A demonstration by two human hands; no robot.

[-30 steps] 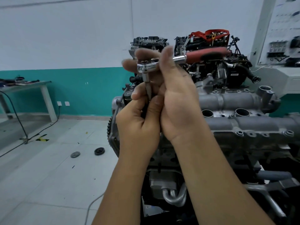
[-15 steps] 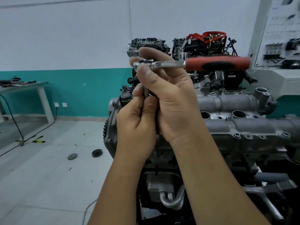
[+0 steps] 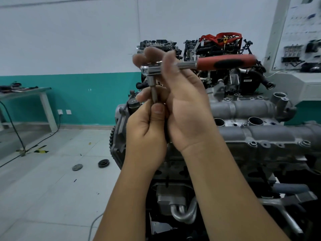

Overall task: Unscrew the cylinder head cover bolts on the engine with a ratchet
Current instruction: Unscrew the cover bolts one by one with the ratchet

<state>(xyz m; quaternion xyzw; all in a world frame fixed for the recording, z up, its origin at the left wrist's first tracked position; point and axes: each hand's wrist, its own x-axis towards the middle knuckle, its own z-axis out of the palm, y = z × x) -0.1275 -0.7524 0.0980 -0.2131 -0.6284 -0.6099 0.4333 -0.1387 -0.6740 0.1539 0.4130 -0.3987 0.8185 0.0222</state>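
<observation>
The ratchet (image 3: 173,66) was held up in the air in front of the engine (image 3: 251,136), well above the cylinder head cover (image 3: 243,108), probably so the person could fit or check the tool before going to a bolt. The right hand (image 3: 184,108) had its grip closed round the chrome neck just behind the ratchet head, fingers over the top, leaving the red handle pointing right. The left hand (image 3: 147,133) pinched the lower end of the bit (image 3: 154,94) hanging from the ratchet head, thumb pressed on its tip, likely to seat or twist it. The cover bolts (image 3: 252,144) along the near edge of the engine looked untouched, so unscrewing seemed yet to start. A table (image 3: 26,92) stood far left.
</observation>
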